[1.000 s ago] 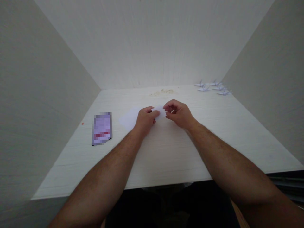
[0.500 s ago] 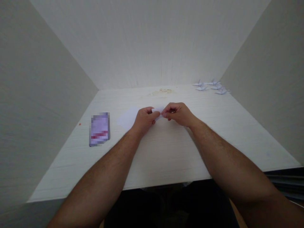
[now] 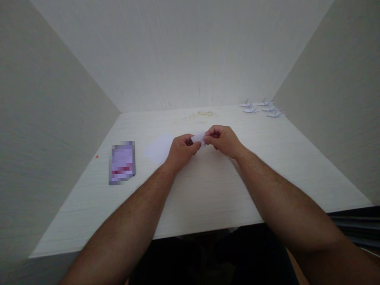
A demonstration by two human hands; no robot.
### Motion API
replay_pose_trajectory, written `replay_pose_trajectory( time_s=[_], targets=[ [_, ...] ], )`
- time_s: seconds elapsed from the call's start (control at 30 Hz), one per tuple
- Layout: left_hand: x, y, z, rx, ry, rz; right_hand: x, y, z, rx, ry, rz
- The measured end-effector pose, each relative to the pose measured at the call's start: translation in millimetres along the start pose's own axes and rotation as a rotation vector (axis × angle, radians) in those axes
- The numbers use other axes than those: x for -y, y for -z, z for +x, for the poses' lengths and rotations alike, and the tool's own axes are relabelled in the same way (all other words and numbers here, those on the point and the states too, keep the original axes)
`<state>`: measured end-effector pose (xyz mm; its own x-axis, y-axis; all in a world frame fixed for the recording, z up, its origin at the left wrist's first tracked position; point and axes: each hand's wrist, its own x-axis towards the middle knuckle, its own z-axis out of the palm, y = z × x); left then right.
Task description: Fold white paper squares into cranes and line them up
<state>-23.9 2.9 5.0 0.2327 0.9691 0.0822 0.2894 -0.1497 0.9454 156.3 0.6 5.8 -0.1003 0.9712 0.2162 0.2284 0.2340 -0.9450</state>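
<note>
Fingers of left hand and right hand clamp a small white paper (loose sheet beside).

L hand + R hand = 2. Paper piece x1. Flat sheet x1. Blurred pack x1. Paper cranes approx 5, tiny.

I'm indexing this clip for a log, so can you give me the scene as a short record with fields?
left hand: pinches small white paper
right hand: pinches its other side
surface: white table
beside left hand: flat white sheet, purple packet further left
far right corner: folded paper cranes
</note>
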Motion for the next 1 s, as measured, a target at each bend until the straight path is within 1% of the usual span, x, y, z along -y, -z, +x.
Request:
replay_pose_trajectory(
  time_s=[0.07,0.17,0.27,0.4,0.53,0.7,0.83,0.93,1.0],
  targets=[
    [-1.8,-0.6,-1.1,-0.002,0.008,0.027,-0.7,-0.4,0.5,-0.029,0.024,-0.073],
    [-3.7,-0.6,-1.9,-0.006,-0.02,0.099,-1.5,-0.8,0.7,-0.042,0.032,-0.179],
    [-3.8,-0.5,-1.6,-0.009,-0.048,0.163,-1.8,-0.9,0.8,-0.028,0.019,-0.192],
    [-2.8,-1.3,-1.4,-0.015,-0.039,0.181,-2.4,-0.5,1.1,-0.021,0.028,-0.157],
    [-3.3,-2.3,-2.2,-0.017,-0.009,0.135,-2.4,-0.4,0.9,-0.003,0.028,-0.119],
    [-3.9,-2.9,-3.0,-0.006,0.024,0.071,-3.7,-1.0,1.2,-0.016,0.024,-0.165],
    [-0.8,-3.4,-1.7,0.002,0.044,0.023,-5.8,-0.5,1.4,-0.022,0.085,-0.202],
    [2.9,-4.5,0.5,-0.023,0.049,-0.07,-4.7,-0.1,1.0,-0.022,0.151,-0.154],
    [4.9,-5.6,2.2,-0.056,0.044,-0.157,-2.7,-0.4,0.6,-0.04,0.152,-0.091]
  ],
)
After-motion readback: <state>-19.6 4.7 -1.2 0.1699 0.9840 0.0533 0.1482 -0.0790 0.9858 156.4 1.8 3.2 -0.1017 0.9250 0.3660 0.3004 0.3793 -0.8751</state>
